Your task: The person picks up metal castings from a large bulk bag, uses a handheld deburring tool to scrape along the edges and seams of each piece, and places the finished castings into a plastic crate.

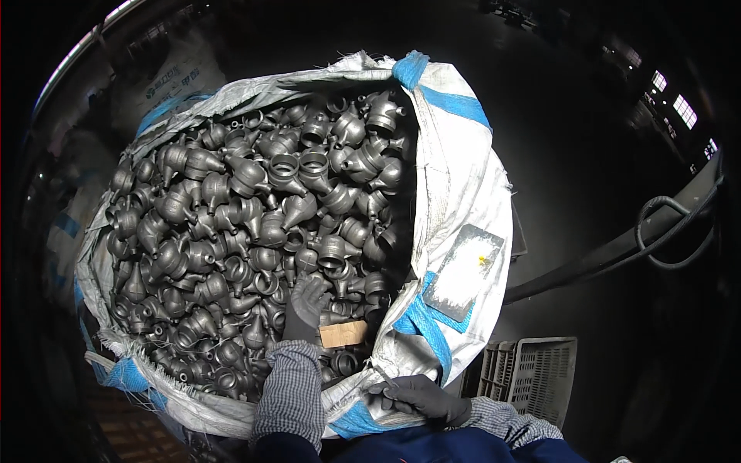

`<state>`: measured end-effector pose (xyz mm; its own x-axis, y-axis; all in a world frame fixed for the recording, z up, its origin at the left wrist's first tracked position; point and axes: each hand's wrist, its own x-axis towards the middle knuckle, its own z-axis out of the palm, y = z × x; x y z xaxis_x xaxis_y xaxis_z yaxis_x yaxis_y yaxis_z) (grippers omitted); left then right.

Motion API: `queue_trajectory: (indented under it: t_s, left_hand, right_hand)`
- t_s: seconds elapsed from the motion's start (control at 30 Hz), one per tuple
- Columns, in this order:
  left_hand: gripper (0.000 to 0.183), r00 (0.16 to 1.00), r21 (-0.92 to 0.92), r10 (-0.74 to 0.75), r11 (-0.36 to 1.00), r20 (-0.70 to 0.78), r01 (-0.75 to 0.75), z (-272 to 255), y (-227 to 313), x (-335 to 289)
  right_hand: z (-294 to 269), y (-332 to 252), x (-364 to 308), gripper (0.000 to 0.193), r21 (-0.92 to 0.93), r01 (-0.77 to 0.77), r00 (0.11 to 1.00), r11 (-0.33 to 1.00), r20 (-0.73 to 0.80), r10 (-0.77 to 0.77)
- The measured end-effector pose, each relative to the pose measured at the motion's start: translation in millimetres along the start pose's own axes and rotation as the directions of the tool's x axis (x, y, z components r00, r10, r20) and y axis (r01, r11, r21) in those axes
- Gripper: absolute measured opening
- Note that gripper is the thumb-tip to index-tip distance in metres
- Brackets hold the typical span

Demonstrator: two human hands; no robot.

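Evidently filled nearly to its brim, one large white woven sack (463,185) dominates the head view, dozens of dark grey metal castings (299,208) heaped inside it, too overlapped for an exact count. Two castings near the middle of the pile sit side by side, their round mouths turned upward.

Two gloved hands, both in grey, work at the sack. The left hand (308,301) reaches in over the near side and rests on the heap, its fingers stretched forward and close together; whether they grip a casting cannot be told. The right hand (424,399) is at the near rim, right of the left forearm, with fingers loosely curled; whether they pinch the fabric cannot be made out.

One flat brown piece (343,334) lies on the castings just right of the left wrist. One dark-edged rectangular panel (463,274), whitish across the middle with one small yellow mark, lies against the sack's right flank, beside a blue strap (434,332). At least one slatted plastic crate (540,378) stands to the lower right. One dark pole (602,266) slants in from the right, near one looped hose (665,202).
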<state>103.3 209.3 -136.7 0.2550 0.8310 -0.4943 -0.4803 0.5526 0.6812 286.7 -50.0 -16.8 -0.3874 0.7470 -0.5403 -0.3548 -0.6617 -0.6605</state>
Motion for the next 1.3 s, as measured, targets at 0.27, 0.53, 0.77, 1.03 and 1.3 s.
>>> queue_trajectory:
  t_s: [0.27,0.53,0.77,1.03,1.3]
  left_hand:
    - [0.059,0.976,-0.103,0.003,0.994,-0.217,-0.026,113.8,-34.0,67.3]
    - [0.059,0.975,-0.261,0.005,0.963,-0.221,-0.064,102.3,-40.7,88.7]
    - [0.059,0.989,-0.527,-0.146,0.838,0.028,0.138,60.2,-23.7,12.2]
    - [0.057,0.982,-0.669,-0.185,0.727,0.024,0.153,28.9,10.6,-119.2]
    - [0.066,0.991,-0.739,0.01,0.668,0.131,0.091,-23.2,14.3,-182.2]
  right_hand:
    - [-62.6,-2.4,-22.2,0.033,0.095,0.003,0.999,0.995,-0.041,0.001]
    - [-81.0,4.3,-15.5,0.034,0.145,-0.033,0.999,0.989,0.046,0.026]
    - [-62.7,-17.5,-10.9,0.036,0.163,-0.037,0.997,0.986,-0.058,0.047]
    - [-4.2,-38.0,34.1,0.043,0.195,0.118,0.988,0.974,-0.119,-0.096]
    - [80.8,-37.3,36.7,0.036,0.144,0.015,0.995,0.99,0.092,-0.029]
